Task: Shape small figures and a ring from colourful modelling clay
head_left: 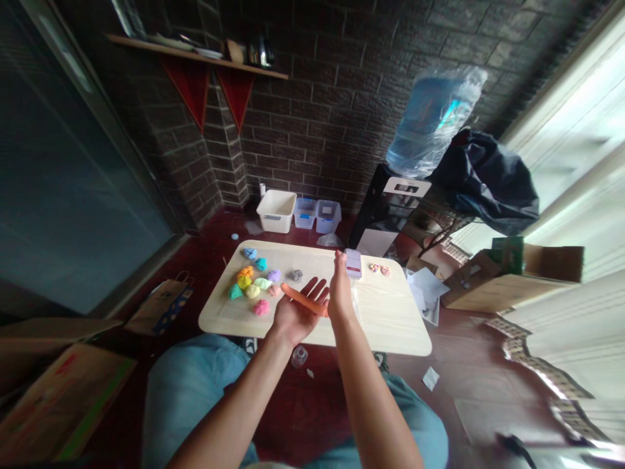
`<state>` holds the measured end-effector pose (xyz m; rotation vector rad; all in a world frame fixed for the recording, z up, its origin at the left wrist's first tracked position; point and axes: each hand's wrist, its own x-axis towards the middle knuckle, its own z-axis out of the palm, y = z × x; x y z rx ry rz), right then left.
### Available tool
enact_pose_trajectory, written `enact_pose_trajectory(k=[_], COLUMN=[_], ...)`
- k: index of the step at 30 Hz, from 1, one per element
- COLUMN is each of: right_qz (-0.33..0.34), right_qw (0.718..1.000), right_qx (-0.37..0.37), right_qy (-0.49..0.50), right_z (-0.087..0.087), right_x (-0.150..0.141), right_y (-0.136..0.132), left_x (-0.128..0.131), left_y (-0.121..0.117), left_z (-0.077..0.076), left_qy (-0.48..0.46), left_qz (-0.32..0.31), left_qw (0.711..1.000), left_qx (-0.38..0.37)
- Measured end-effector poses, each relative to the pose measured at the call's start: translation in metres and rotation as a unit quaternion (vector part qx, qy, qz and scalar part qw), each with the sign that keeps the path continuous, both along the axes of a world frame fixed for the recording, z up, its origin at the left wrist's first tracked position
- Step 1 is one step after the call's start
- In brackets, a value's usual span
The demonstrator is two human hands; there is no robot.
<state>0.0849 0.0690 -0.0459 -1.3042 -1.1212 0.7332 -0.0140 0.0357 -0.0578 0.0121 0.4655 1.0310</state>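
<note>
A long roll of orange modelling clay (pixel 305 300) lies across the upturned palm of my left hand (pixel 291 319), whose fingers are stretched out and spread. My right hand (pixel 340 290) is held upright and flat, seen edge-on with its fingers straight; its inner side is at the thick right end of the roll. Both hands are above the pale table (pixel 390 316). Left of them sit several clay lumps, among them a pink lump (pixel 262 307), a green lump (pixel 236 291), a purple lump (pixel 274 275) and a grey lump (pixel 295 275).
A phone (pixel 353 263) lies behind my right hand, and small multicoloured pieces (pixel 374 268) rest farther right. Beyond the table stand a white bin (pixel 276 213), blue-clear boxes (pixel 328 216) and a water dispenser (pixel 390 208). A cardboard box (pixel 512 283) is at the right.
</note>
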Motion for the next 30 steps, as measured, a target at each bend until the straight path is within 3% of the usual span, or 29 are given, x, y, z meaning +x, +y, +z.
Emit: enact_pose_trajectory(k=[6,9,13,17,21,24,27,30], right_qz=[0.046,0.074,0.061,0.045,0.045,0.055,0.049,0.035], right_qw=[0.998,0.994,0.973,0.974,0.982,0.984,0.985,0.984], right_qx=[-0.036,-0.019,0.028,0.056,0.033,0.011,0.023,0.04], right_qy=[0.007,-0.078,-0.221,-0.216,-0.178,-0.166,-0.166,-0.17], right_z=[0.009,0.003,-0.009,-0.007,0.006,0.014,0.018,0.023], right_x=[0.017,0.011,0.006,0.011,0.017,0.02,0.023,0.025], right_y=[-0.036,-0.058,-0.074,-0.079,-0.085,-0.089,-0.092,-0.094], left_x=[-0.016,-0.014,-0.011,-0.011,-0.014,-0.021,-0.03,-0.038], left_y=[0.009,0.009,0.004,-0.003,-0.008,-0.01,-0.01,-0.01], left_z=[-0.002,0.0,0.008,0.024,0.036,0.038,0.036,0.032], left_qy=[-0.068,-0.068,-0.063,-0.044,0.009,0.087,0.212,0.287], left_qz=[-0.011,-0.014,-0.026,-0.026,0.053,0.1,0.1,0.086], left_qw=[0.998,0.997,0.995,0.994,0.988,0.967,0.924,0.899], left_qx=[0.012,0.027,0.072,0.094,0.144,0.219,0.302,0.321])
